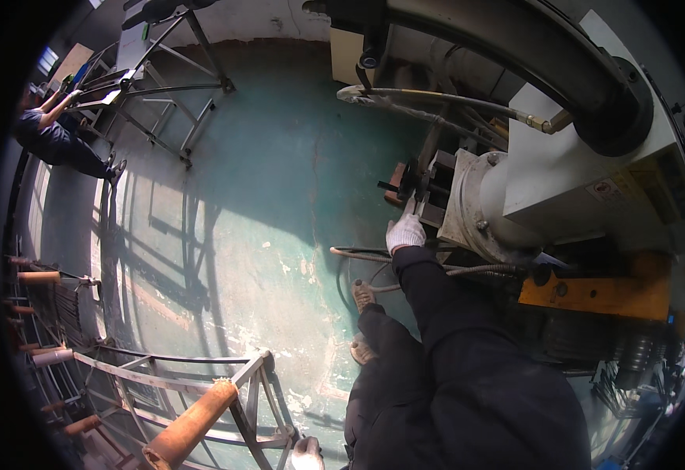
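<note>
My right hand (407,233), in a white knit glove, reaches to the front of a large machine (487,196) on the right. Its fingers look closed around a slim pale piece that runs up to a dark round fitting (411,180); what that piece is I cannot make out. Beside the fitting are dark blocks (436,188) in front of a pale round flange (468,204). My left hand (306,454), gloved too, hangs at the lower edge near the corner of a metal rack (252,368). Its fingers are partly cut off by the frame.
A rusty orange pipe (190,423) lies across the rack at lower left. Hoses (468,270) loop low beside my feet. A thick dark arm (507,47) spans overhead. An orange machine part (593,288) sits at right. A co-worker (56,141) stands far left by another frame (178,98).
</note>
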Demonstrator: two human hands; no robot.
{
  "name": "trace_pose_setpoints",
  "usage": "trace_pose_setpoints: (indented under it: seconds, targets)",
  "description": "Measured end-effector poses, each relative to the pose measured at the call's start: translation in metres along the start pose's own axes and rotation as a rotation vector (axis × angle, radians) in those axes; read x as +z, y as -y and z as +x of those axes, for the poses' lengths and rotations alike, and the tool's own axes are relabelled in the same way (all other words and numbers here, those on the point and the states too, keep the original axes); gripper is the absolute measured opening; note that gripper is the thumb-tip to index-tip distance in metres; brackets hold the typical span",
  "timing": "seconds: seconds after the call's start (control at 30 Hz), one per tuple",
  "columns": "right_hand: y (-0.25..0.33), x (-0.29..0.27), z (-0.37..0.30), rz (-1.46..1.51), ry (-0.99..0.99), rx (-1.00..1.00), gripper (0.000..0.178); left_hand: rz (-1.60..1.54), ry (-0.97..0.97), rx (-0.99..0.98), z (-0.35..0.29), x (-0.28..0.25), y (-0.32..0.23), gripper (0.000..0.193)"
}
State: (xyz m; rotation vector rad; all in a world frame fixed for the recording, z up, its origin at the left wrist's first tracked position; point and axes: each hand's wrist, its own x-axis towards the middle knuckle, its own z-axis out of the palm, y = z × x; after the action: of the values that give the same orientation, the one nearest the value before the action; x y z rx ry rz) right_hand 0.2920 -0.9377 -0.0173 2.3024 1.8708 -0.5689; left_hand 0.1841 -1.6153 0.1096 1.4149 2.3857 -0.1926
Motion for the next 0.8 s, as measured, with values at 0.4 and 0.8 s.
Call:
trace_pose_setpoints:
  seconds: [0.4,0.8]
  targets:
    - [0.036,0.018,0.154,0.021,-0.022,0.101,0.108,-0.914,0.688,-0.775,0.178,-0.076,-0.063,0.046]
    - [0.035,-0.035,0.261,-0.136,0.156,-0.272,0.058,-0.502,0.541,-0.460,0.261,-0.166,-0.082,0.075]
